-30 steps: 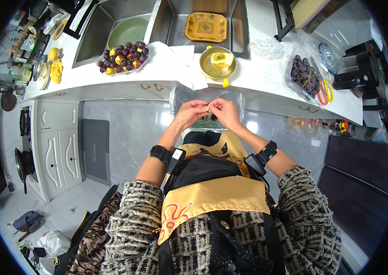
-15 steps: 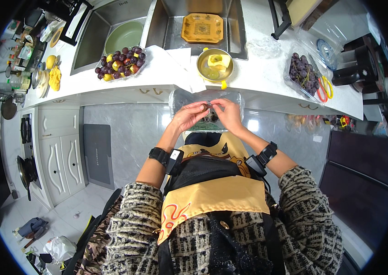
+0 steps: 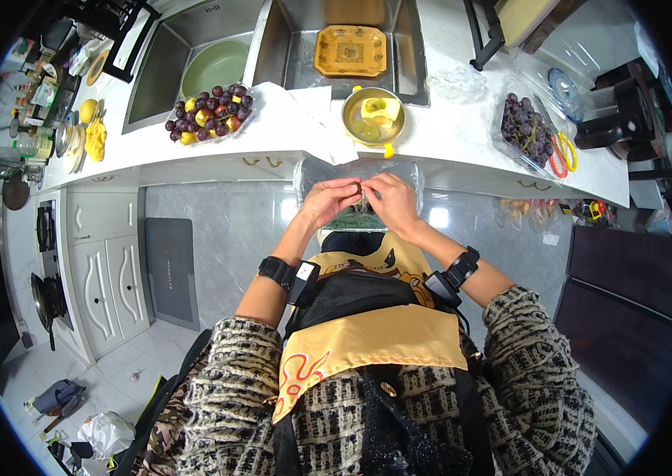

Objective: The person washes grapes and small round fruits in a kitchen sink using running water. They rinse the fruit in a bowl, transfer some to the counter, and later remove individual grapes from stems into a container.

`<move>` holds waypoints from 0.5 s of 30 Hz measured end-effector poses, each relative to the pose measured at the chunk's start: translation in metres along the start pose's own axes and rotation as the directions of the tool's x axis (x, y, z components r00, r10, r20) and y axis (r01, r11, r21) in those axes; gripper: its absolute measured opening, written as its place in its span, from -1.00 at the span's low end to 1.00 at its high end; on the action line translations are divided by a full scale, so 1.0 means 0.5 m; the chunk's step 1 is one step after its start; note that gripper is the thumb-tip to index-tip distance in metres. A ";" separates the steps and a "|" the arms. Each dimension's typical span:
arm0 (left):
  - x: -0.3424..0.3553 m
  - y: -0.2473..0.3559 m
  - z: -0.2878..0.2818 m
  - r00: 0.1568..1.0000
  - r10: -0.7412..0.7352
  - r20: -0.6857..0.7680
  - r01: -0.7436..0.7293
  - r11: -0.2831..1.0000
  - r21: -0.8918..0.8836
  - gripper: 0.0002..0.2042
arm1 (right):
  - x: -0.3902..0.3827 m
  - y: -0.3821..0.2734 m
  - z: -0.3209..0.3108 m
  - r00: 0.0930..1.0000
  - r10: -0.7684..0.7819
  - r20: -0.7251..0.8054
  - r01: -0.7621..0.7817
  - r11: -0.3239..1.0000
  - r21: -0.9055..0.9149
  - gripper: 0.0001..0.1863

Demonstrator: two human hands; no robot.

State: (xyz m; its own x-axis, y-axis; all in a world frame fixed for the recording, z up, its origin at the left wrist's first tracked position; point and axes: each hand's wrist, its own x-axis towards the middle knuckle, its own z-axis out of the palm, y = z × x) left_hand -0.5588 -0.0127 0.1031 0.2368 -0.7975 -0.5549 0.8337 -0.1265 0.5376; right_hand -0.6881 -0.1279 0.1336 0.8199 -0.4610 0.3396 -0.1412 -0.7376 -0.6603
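My left hand [image 3: 331,201] and my right hand [image 3: 393,200] meet in front of the counter. Between their fingertips is a small dark reddish-brown grape [image 3: 357,189], mostly covered by the fingers. Left fingers pinch it from one side while the right fingertips press at its other side. Right below the hands stands a bin lined with a clear plastic bag [image 3: 406,172], with dark scraps partly visible inside. Just beyond, on the counter edge, sits a metal bowl [image 3: 347,124] with yellow handles, holding pale green rounded pieces and a yellow piece.
A clear tray of grapes and yellow-red fruit [image 3: 209,114] lies left on the counter, beside white paper [image 3: 296,119]. Grapes in a clear box [image 3: 523,129] and scissors [image 3: 560,155] are at right. The double sink holds a green basin [image 3: 217,71] and an orange tray [image 3: 350,51].
My right fingers have closed in on the grape, and the left fingers have straightened and turned around it. The bowl and fruit trays look unmoved.
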 end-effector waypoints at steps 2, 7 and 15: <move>0.001 0.000 -0.001 1.000 0.004 -0.020 -0.005 1.000 -0.012 -0.78 | -0.002 -0.002 0.000 1.000 -0.024 -0.013 0.024 1.000 -0.002 -0.94; 0.002 0.002 0.004 0.999 0.002 -0.034 -0.003 1.000 -0.011 -0.78 | 0.002 -0.007 0.001 0.996 -0.077 -0.038 0.074 0.995 -0.073 -0.95; -0.003 0.005 0.015 1.000 0.003 0.012 -0.003 1.000 0.021 -0.76 | 0.001 -0.005 0.000 0.991 0.128 0.047 -0.130 0.991 0.035 -0.91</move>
State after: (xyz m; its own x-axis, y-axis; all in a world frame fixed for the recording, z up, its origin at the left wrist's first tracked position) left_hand -0.5609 -0.0164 0.1102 0.2332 -0.8051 -0.5453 0.8224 -0.1360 0.5524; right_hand -0.6872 -0.1262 0.1355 0.8202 -0.5281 0.2200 -0.2271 -0.6535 -0.7221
